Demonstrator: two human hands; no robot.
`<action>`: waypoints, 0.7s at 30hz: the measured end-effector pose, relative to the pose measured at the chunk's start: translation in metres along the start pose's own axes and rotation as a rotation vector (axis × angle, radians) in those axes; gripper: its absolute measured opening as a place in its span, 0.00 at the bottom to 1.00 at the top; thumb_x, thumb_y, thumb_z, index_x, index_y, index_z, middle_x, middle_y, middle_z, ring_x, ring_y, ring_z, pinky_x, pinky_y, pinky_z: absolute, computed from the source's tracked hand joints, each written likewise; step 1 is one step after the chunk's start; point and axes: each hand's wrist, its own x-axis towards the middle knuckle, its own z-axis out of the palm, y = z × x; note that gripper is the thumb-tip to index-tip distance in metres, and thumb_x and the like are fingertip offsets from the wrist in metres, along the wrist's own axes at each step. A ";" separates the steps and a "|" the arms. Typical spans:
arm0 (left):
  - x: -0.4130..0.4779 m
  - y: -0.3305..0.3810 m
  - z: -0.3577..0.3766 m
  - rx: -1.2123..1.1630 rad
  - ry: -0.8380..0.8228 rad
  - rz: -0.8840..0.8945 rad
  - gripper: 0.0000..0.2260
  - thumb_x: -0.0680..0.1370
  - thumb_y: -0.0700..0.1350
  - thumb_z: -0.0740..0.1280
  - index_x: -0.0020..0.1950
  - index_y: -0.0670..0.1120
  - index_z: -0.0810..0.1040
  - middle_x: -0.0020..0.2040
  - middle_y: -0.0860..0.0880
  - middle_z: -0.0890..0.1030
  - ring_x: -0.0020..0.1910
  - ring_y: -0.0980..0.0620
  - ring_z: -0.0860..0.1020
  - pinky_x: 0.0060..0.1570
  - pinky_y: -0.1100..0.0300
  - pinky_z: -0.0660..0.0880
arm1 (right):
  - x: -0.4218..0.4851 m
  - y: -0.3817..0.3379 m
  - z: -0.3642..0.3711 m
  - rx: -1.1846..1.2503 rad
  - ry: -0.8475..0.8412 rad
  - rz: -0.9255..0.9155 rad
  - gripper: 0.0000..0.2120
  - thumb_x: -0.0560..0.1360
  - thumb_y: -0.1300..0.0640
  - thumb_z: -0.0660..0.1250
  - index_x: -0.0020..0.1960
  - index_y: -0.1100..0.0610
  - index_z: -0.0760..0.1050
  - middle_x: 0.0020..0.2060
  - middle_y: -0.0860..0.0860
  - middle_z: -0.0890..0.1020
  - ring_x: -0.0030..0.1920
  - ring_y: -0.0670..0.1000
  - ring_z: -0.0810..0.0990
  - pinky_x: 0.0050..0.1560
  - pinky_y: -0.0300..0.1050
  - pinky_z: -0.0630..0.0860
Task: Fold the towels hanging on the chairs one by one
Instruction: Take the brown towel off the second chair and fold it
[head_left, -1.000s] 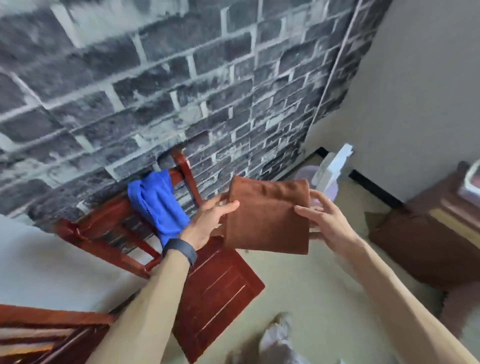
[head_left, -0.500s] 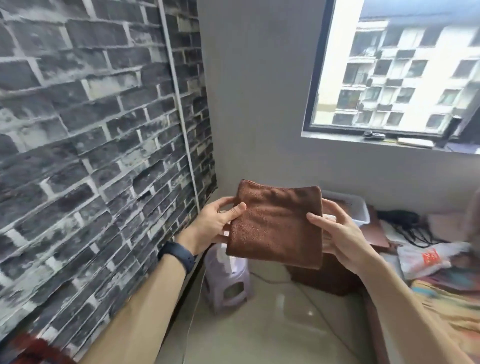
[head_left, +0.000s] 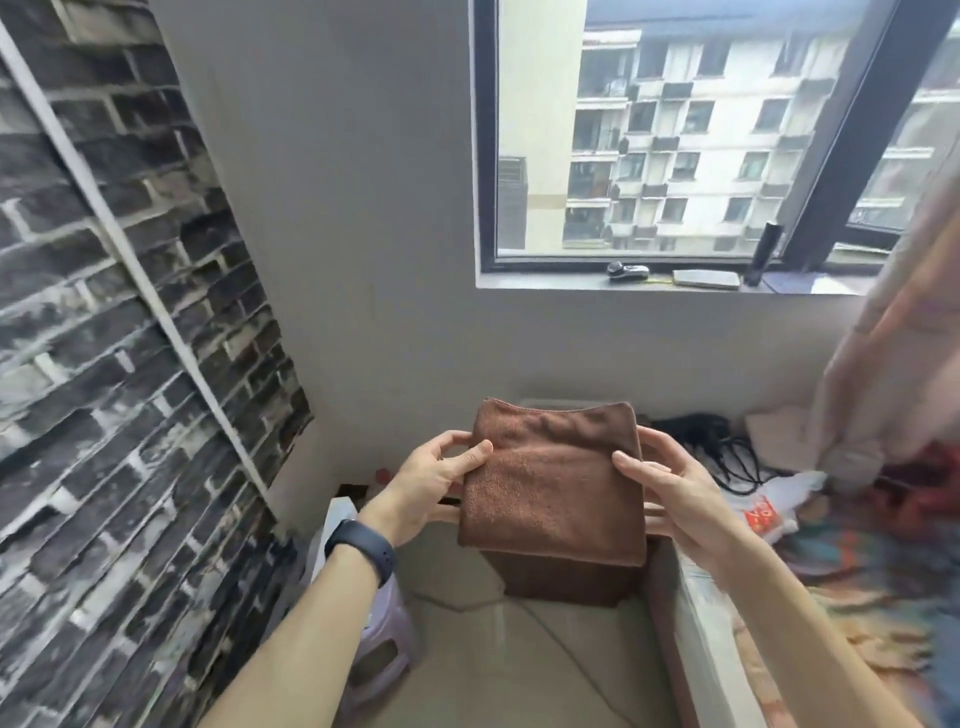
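A person holds a folded brown towel (head_left: 553, 488) in the air at chest height, in front of a grey wall below a window (head_left: 675, 130). The left hand (head_left: 436, 483), with a dark wristband (head_left: 361, 551) on its wrist, pinches the towel's left edge, thumb on top. The right hand (head_left: 675, 493) grips the right edge the same way. A brick-pattern wall (head_left: 104, 364) runs along the left. Below the towel stand a brown box (head_left: 561, 577) and a lilac plastic stool (head_left: 384, 639) on the floor.
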 end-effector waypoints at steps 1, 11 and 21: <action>0.019 -0.005 0.002 -0.005 -0.010 -0.022 0.17 0.74 0.53 0.74 0.59 0.48 0.78 0.46 0.46 0.84 0.44 0.45 0.81 0.47 0.44 0.81 | 0.014 0.006 -0.006 -0.004 0.009 0.019 0.19 0.75 0.54 0.74 0.64 0.44 0.77 0.53 0.57 0.85 0.51 0.59 0.86 0.41 0.53 0.82; 0.214 -0.057 0.000 0.026 -0.095 -0.289 0.13 0.76 0.54 0.72 0.58 0.52 0.79 0.50 0.48 0.85 0.45 0.46 0.83 0.53 0.44 0.80 | 0.163 0.064 -0.041 -0.016 0.146 0.261 0.17 0.76 0.54 0.73 0.63 0.45 0.76 0.51 0.52 0.87 0.49 0.54 0.87 0.43 0.53 0.82; 0.339 -0.078 -0.003 0.086 -0.178 -0.522 0.14 0.77 0.55 0.70 0.60 0.51 0.78 0.51 0.46 0.86 0.51 0.43 0.85 0.52 0.46 0.81 | 0.269 0.102 -0.066 -0.014 0.233 0.498 0.19 0.75 0.51 0.75 0.63 0.44 0.76 0.55 0.52 0.86 0.52 0.57 0.86 0.43 0.54 0.83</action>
